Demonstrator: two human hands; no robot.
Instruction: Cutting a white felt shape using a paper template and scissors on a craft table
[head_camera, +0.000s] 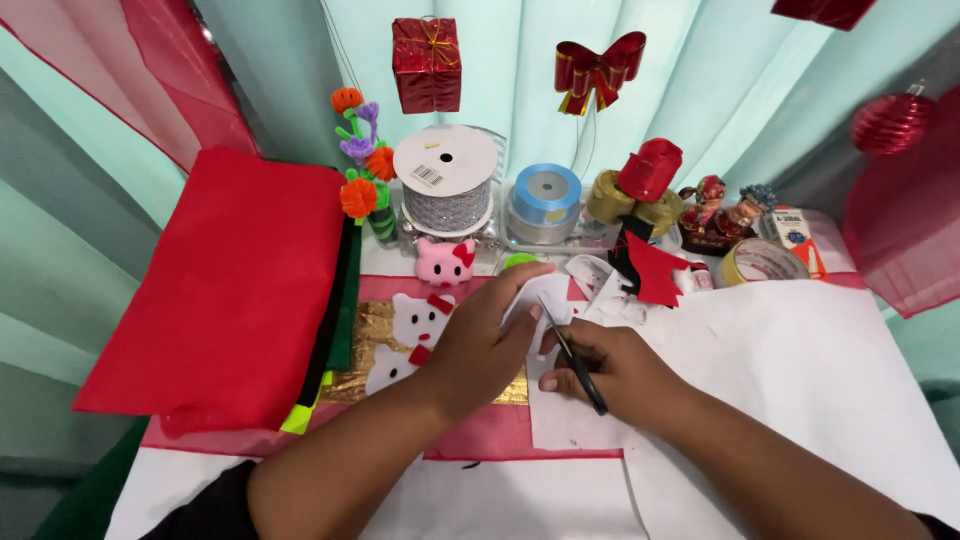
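Observation:
My left hand (480, 340) rests over a white felt piece (560, 305), pinching its edge with the fingertips. My right hand (615, 365) grips black-handled scissors (578, 362), blades pointing up toward that white piece between both hands. Under the hands lies a large white sheet (800, 370). Left of my left hand, two white cat-face cutouts with red bows (415, 320) lie on a gold sheet (365, 335).
A stack of red, black and green felt (230, 290) lies at left. At the back stand a pink cat head (445, 262), pipe-cleaner flowers (362, 170), silver and blue ribbon spools (447, 180), red felt scraps (655, 270), a tape roll (762, 262) and hanging red ornaments (427, 65).

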